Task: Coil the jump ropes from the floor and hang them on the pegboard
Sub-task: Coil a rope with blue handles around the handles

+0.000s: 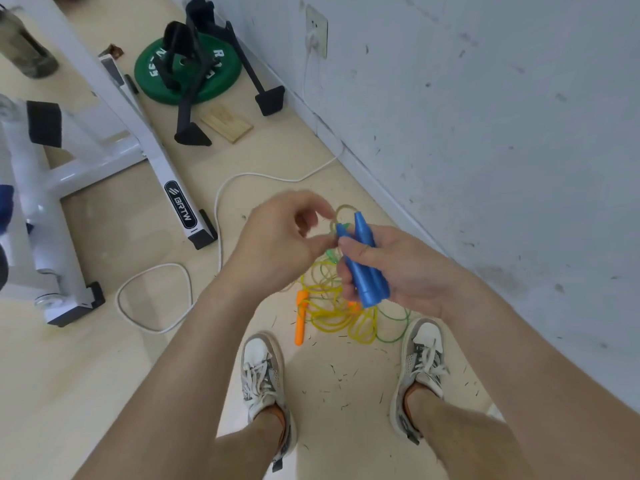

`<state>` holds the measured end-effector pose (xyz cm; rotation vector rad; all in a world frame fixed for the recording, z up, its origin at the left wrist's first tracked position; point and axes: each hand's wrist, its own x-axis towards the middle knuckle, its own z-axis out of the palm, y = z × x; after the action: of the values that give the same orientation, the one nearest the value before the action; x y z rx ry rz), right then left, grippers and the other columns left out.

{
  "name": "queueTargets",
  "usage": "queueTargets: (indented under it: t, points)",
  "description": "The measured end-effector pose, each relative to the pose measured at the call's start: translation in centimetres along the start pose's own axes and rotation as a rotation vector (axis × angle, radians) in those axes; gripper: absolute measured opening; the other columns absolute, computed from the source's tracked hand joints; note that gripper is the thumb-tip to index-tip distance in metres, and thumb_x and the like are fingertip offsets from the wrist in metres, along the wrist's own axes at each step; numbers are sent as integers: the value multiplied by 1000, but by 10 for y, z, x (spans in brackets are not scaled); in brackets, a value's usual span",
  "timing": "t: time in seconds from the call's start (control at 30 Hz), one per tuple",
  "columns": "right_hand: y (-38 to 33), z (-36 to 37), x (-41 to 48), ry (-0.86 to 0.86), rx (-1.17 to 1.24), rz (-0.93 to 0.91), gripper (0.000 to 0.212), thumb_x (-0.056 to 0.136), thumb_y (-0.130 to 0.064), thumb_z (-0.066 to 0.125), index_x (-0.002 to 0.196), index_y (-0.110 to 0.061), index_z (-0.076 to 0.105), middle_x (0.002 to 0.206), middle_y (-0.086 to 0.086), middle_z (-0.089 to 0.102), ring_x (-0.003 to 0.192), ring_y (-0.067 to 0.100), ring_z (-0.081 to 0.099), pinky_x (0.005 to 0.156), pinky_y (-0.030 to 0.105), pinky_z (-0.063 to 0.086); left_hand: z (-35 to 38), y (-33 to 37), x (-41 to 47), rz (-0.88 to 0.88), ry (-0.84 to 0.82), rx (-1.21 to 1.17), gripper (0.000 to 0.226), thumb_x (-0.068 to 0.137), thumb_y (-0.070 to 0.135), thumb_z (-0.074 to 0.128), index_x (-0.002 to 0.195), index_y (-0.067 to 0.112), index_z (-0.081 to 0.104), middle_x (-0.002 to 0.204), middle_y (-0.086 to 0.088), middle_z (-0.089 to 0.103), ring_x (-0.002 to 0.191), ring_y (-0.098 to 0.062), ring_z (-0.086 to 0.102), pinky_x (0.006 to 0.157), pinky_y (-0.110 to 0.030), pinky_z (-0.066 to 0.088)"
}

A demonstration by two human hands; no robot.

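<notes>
Two blue handles, side by side, gripped in the right hand, fingers wrapped round them. Left hand curled, fingertips at the handle tips by one pale loop; blur hides whether it pinches anything. On the floor below lie one yellow rope and one green rope, tangled together, with one orange handle at the pile's left edge. Pile sits between two shoes, close to the wall on the right. One white cable loops left of it; bench frame and one green plate beyond. Pale floor, scuffed wall.
</notes>
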<state>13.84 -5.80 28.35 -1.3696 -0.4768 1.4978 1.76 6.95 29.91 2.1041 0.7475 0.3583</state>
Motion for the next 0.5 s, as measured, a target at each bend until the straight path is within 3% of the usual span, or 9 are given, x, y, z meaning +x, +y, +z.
queueTargets:
  t: [0.03, 0.1, 0.17, 0.23, 0.37, 0.43, 0.5]
  points:
    - [-2, -2, -1, -66, 16, 16, 18, 98, -19, 55, 108, -4, 54, 74, 8, 58, 64, 21, 58, 71, 38, 53, -2, 1, -1, 48, 74, -67, 23, 75, 29, 74, 96, 27, 66, 92, 9, 62, 88, -4, 58, 81, -24, 49]
    - [-5, -5, -5, -223, 42, 53, 17, 96, -15, 57, 107, -2, 54, 75, 7, 57, 64, 20, 56, 68, 35, 52, -4, 6, -1, 88, 25, -160, 27, 84, 39, 62, 108, 26, 67, 108, 12, 64, 102, -1, 58, 90, -19, 45]
    - [-6, -6, -9, -341, 52, 72, 10, 95, -11, 57, 99, -2, 56, 75, 7, 57, 63, 20, 57, 66, 33, 53, 3, 13, -5, 56, -143, -186, 30, 89, 46, 51, 96, 24, 70, 89, 11, 68, 79, -5, 62, 76, -24, 51]
    - [-6, -6, -9, -395, 22, 67, 5, 92, -8, 55, 90, -3, 56, 74, 7, 57, 61, 18, 58, 66, 32, 54, 11, 14, -8, 94, -202, -23, 43, 92, 50, 44, 71, 18, 63, 60, 3, 59, 55, -13, 54, 58, -34, 48]
    - [-4, -9, -8, -389, -47, 79, 10, 87, -4, 60, 97, -4, 60, 70, 5, 58, 63, 14, 58, 67, 30, 54, 10, 10, -4, 164, 18, 193, 54, 89, 46, 50, 49, 11, 42, 41, -2, 38, 44, -18, 36, 46, -34, 36]
    - [-4, -11, -8, -408, -80, 118, 10, 87, -9, 61, 97, -7, 60, 74, 4, 58, 68, 16, 61, 66, 31, 55, 4, 12, -2, 139, 84, 75, 51, 86, 39, 59, 47, 10, 44, 43, 0, 29, 45, -12, 27, 45, -30, 27]
    - [-5, -10, -10, -428, -124, 118, 6, 90, -16, 59, 91, -11, 56, 72, 3, 54, 63, 17, 60, 54, 26, 52, 2, 14, -3, 66, 96, -65, 47, 87, 31, 67, 50, 7, 53, 44, 4, 29, 45, -9, 26, 45, -24, 24]
